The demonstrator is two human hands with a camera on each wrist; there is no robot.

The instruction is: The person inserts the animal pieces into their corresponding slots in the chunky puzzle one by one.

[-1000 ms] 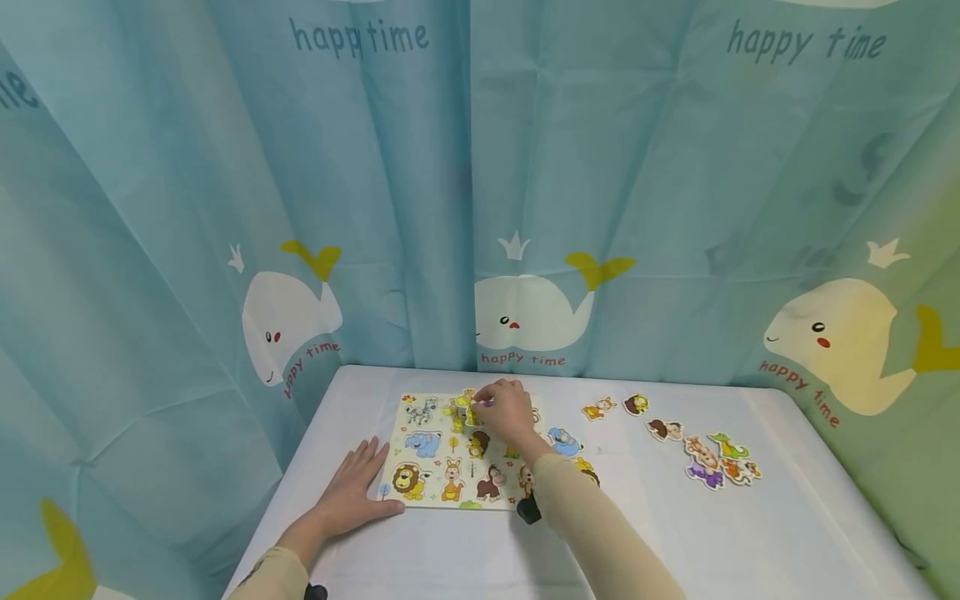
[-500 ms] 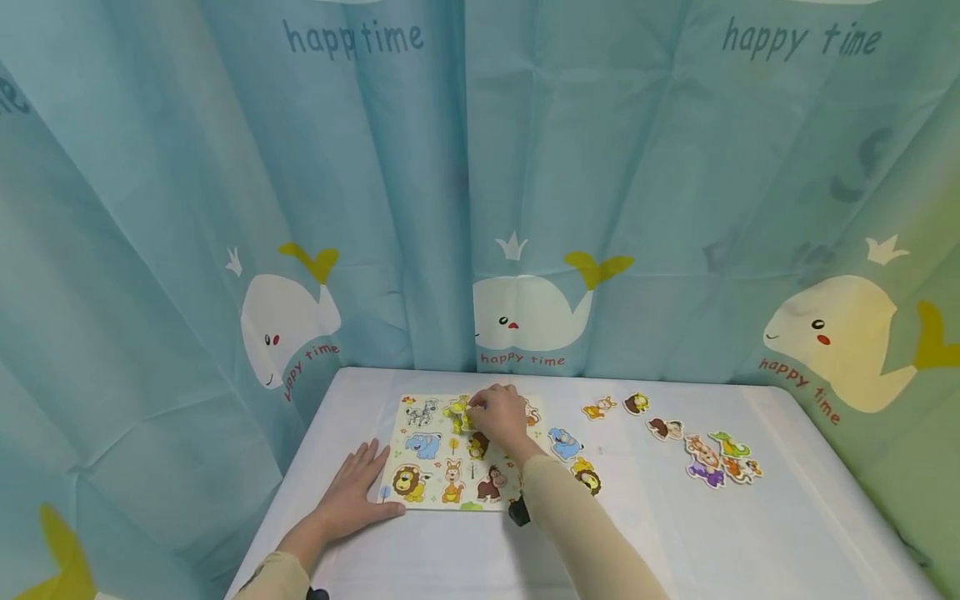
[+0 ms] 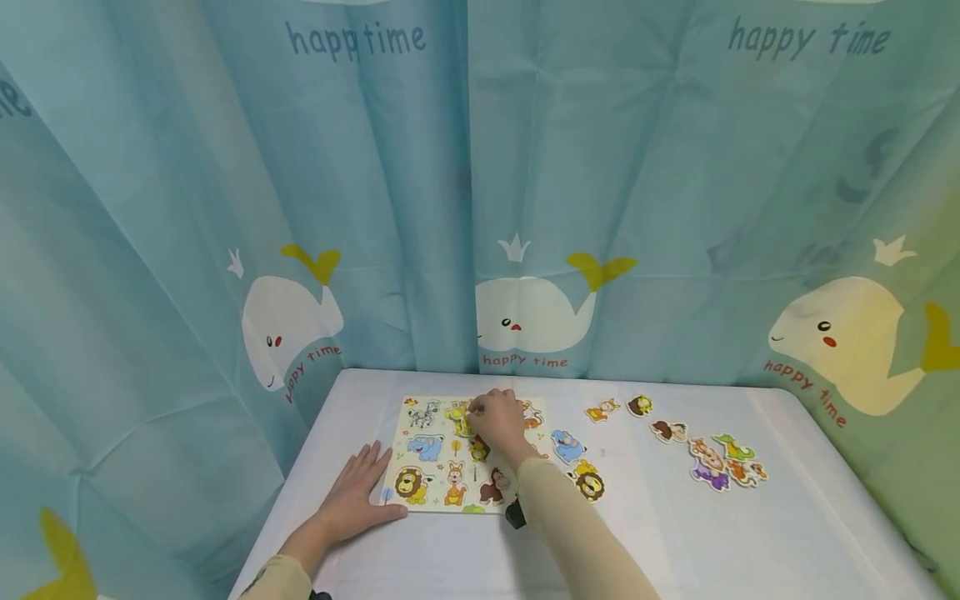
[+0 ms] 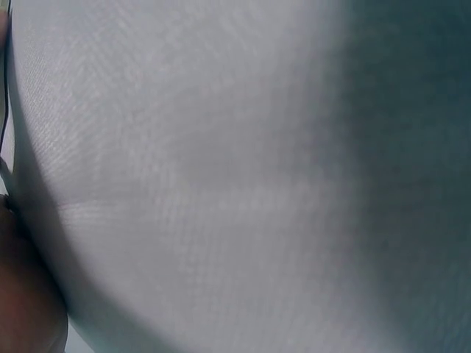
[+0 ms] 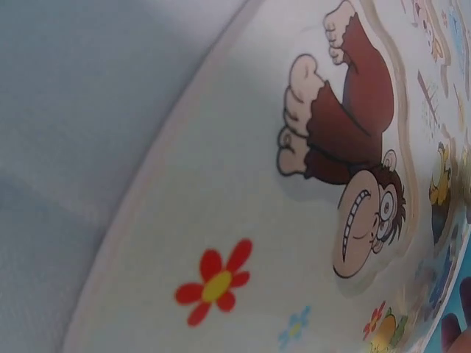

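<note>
Head view: the left hand point(image 3: 354, 496) lies flat on the table point(image 3: 622, 546), fingers straight, thumb at the near-left corner of the puzzle board point(image 3: 439, 468). The right hand point(image 3: 501, 423) pinches the yellow giraffe piece point(image 3: 457, 417) at the board's far row; the hand covers part of the piece, and seating depth cannot be determined. The right forearm hides the board's near-right corner. Left wrist view: blurred pale surface; skin cut off at lower left. Right wrist view: gorilla figure point(image 5: 357, 118) clear; fingers cropped at lower right, grip not verifiable.
</note>
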